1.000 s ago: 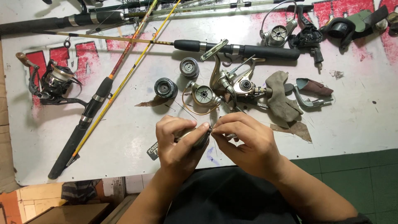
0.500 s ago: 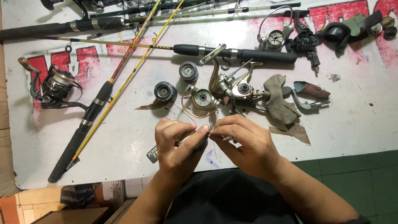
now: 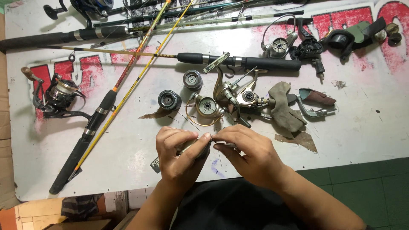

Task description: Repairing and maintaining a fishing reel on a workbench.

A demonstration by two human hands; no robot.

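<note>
looks like a fishing tackle repair bench we're at here: a scuffed white table (image 3: 375,136) covered with fishing rods (image 3: 123,91), a whole spinning reel (image 3: 57,97), a stripped gold reel (image 3: 238,96), loose spools (image 3: 169,99) and an oily rag (image 3: 286,108). definitely workshop vibes.

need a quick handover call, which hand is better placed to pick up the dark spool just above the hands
Left. The left hand lies just below the dark spool; the right hand sits further right, pinching a small part.
</note>
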